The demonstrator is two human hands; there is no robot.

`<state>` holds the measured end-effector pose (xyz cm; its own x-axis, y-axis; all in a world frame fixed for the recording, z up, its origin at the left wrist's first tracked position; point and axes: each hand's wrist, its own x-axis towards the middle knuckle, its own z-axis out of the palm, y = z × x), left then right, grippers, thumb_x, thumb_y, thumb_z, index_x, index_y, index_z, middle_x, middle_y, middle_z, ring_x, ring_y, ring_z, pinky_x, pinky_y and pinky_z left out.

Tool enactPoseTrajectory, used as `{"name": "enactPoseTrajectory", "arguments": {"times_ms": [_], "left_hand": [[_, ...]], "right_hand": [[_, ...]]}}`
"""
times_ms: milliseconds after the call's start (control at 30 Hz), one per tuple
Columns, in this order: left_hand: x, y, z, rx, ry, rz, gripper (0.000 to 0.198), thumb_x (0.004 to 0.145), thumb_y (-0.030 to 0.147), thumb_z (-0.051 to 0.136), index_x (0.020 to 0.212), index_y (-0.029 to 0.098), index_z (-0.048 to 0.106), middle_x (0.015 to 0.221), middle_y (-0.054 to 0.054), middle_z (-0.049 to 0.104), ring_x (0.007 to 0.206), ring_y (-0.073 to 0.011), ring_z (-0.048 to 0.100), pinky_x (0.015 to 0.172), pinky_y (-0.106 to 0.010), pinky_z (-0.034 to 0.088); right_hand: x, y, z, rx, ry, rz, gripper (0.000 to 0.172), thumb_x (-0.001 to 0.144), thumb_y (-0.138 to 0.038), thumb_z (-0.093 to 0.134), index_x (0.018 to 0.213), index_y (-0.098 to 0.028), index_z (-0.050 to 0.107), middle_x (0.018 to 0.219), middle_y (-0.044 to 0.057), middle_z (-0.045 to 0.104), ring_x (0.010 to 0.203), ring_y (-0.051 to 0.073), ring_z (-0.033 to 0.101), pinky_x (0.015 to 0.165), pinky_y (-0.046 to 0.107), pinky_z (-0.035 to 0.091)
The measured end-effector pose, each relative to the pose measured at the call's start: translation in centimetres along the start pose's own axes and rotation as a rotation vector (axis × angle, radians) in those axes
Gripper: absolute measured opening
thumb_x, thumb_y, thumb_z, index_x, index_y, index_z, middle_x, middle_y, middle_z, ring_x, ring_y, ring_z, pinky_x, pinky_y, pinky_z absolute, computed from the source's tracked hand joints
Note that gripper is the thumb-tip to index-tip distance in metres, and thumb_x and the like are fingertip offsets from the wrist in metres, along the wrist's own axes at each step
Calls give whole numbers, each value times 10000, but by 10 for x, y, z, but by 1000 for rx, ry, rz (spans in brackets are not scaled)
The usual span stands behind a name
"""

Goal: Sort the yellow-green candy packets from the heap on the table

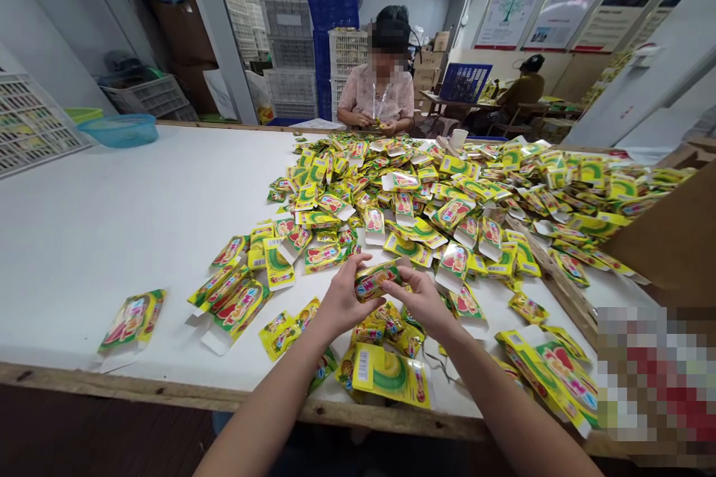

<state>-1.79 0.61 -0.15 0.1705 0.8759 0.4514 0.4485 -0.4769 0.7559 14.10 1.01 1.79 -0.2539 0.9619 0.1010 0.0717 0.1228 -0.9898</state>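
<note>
Between my hands, over the front middle of the table, is a small yellow and green candy box [376, 279]. My left hand [347, 297] is closed around its left end, and the fingers of my right hand [418, 298] grip its right end, where a flap shows. Under my hands lie shiny candy sachets [391, 328], partly hidden. A flat yellow carton [390, 375] with a barcode rests at the table's front edge. To the left, several cartons with white flaps [238, 309] lie in a cluster, near loose sachets [288, 328].
A heap of cartons and sachets [403, 194] spreads across the white table [184, 216]. A wooden strip [553, 283] crosses the right side beside a cardboard box [671, 238]. A blue basin [126, 130] stands far left. Opposite sits a person [380, 93] handling something small.
</note>
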Motion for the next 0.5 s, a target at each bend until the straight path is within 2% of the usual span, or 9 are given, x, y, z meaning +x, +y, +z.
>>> {"name": "enactPoseTrajectory", "arguments": {"times_ms": [133,200,233,333,367,400,467,500], "left_hand": [[-2,1,4,-33,-41,-21,613,636,282,737,1158,215,424,1039,-48,573,843,-167,568,755,-297,473],[-2,2,4,-47,-17,-32,660,640,344,740,1198,220,409,1070,-60,565,871,-177,565,768,-308,471],[0,1,2,-48,12,-40,668,655,369,726,1218,222,399,1079,-66,562,891,-183,563,779,-317,469],[5,-4,-9,-12,150,-90,559,732,359,645,1218,212,409,1058,-76,561,925,-194,555,790,-340,466],[7,-7,-12,9,194,-116,502,750,340,620,1194,204,429,1029,-73,567,915,-193,556,784,-343,467],[9,-8,-15,28,221,-142,446,761,323,600,1162,197,452,987,-66,575,884,-190,560,772,-343,468],[9,-9,-14,52,185,-165,334,779,296,565,1088,191,494,894,-47,587,802,-178,563,744,-337,470],[7,-8,-10,59,116,-160,282,791,286,543,1055,193,511,861,-40,591,778,-175,563,740,-335,469]], "right_hand": [[3,4,-7,12,-132,31,334,710,-482,647,842,-178,694,834,44,710,819,218,649,795,375,498],[7,3,-21,13,-108,44,375,674,-499,672,870,-180,684,839,47,709,781,214,657,750,374,516],[11,0,-34,-19,-50,41,400,646,-502,692,886,-182,678,842,49,707,761,213,658,726,375,522],[20,-29,-102,-287,360,-82,432,610,-494,719,909,-188,664,876,78,687,772,232,644,713,396,514],[21,-44,-130,-413,619,-182,424,624,-498,708,909,-188,658,910,102,671,810,250,633,734,413,500],[22,-59,-158,-462,761,-226,430,668,-468,691,993,-195,626,1071,138,617,969,285,586,834,450,452],[21,-85,-203,-634,1030,-338,521,660,-373,731,1126,-222,554,1311,160,445,1225,340,396,990,491,308],[20,-92,-217,-724,1093,-362,558,657,-330,740,1162,-218,532,1357,168,389,1281,355,319,1023,497,256]]}}
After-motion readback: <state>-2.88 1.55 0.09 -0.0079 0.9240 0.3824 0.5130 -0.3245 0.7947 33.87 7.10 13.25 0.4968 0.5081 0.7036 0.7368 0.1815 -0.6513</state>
